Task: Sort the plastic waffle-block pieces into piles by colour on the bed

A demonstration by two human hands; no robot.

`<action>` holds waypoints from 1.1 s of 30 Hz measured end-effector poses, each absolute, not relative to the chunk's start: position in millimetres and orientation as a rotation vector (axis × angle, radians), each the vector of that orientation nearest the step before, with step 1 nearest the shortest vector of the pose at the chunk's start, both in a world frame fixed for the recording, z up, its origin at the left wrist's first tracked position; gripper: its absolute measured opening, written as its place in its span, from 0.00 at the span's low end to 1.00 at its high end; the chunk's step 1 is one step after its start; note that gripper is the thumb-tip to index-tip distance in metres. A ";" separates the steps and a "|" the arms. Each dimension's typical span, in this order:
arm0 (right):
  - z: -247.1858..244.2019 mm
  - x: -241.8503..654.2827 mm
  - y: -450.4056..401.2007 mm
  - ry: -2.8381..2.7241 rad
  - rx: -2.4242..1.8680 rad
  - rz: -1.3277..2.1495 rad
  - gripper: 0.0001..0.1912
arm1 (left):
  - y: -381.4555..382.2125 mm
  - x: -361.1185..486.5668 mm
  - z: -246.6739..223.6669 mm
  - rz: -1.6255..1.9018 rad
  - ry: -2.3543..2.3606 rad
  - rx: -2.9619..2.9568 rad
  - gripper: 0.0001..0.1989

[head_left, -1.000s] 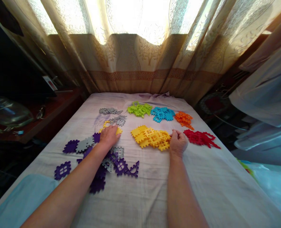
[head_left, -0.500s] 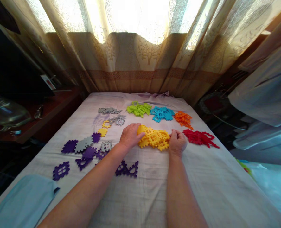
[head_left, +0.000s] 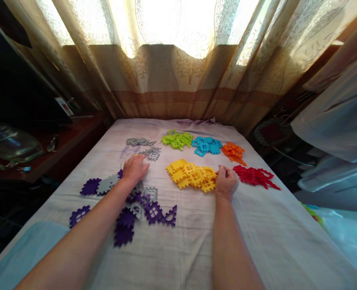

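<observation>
My left hand (head_left: pixel 134 169) reaches over the left side of the cloth, its thumb apart from the fingers. It covers yellow tiles there; only a sliver of yellow shows past its fingertips, beside a grey tile cluster (head_left: pixel 151 153). Purple interlocking tiles (head_left: pixel 125 218) and a grey solid tile (head_left: pixel 106 184) lie around and below my left forearm. A heap of yellow interlocking tiles (head_left: pixel 193 175) sits mid-table. At the heap's right edge is my right hand (head_left: pixel 227 184), closed with its fingers curled in; anything inside it is hidden.
Behind lie piles of green tiles (head_left: pixel 177 139), blue tiles (head_left: pixel 207 146) and orange tiles (head_left: pixel 233 152). Red tiles (head_left: pixel 256 177) are to the right. More grey tiles (head_left: pixel 140 141) rest at the back left. A light blue cloth (head_left: pixel 30 249) covers the near left corner.
My left hand has left the yellow heap and moved left, over the separate yellow tiles. The heap's left end is uncovered now. My right hand has stayed at its right edge.
</observation>
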State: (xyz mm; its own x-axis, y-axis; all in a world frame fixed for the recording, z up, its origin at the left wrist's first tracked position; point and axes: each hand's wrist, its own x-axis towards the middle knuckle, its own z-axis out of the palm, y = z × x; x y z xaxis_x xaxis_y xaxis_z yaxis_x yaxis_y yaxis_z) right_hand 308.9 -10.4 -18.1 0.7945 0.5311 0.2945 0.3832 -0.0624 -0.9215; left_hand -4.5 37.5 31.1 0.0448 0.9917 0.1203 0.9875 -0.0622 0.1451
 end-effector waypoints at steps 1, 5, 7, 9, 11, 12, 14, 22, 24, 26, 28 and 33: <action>-19.0 309.2 -10.0 -0.725 -1.680 0.148 0.20 | 40.0 -12.4 31.0 0.281 2.178 2.227 0.22; -22.9 310.8 -8.4 -0.719 -1.679 0.173 0.21 | 46.8 -32.4 27.8 0.191 2.288 2.177 0.20; -24.2 311.3 -8.0 -0.720 -1.679 0.174 0.22 | 48.7 -35.8 26.2 0.158 2.298 2.179 0.19; -24.6 311.4 -8.0 -0.719 -1.681 0.174 0.21 | 50.1 -36.3 25.7 0.159 2.294 2.176 0.19; -24.5 311.5 -7.9 -0.714 -1.681 0.172 0.21 | 50.9 -35.6 26.1 0.170 2.293 2.167 0.18; -24.4 311.5 -7.8 -0.713 -1.681 0.168 0.21 | 51.2 -35.2 26.4 0.176 2.291 2.164 0.17; -24.0 311.8 -7.6 -0.718 -1.687 0.157 0.21 | 51.6 -35.0 26.9 0.189 2.281 2.163 0.15; -23.9 312.2 -7.8 -0.726 -1.699 0.156 0.22 | 53.9 -38.9 28.7 0.270 2.169 2.140 0.12; -23.8 311.4 -8.0 -0.719 -1.695 0.163 0.22 | 52.7 -37.9 30.2 0.308 2.128 2.134 0.11; -23.7 310.9 -8.1 -0.718 -1.688 0.164 0.22 | 48.7 -34.2 31.1 0.354 2.079 2.134 0.11; -23.6 310.7 -8.1 -0.720 -1.685 0.158 0.22 | 41.5 -26.9 30.9 0.398 2.019 2.140 0.11; -23.8 311.7 -8.3 -0.725 -1.689 0.158 0.20 | 18.6 7.7 28.1 0.503 1.829 2.191 0.09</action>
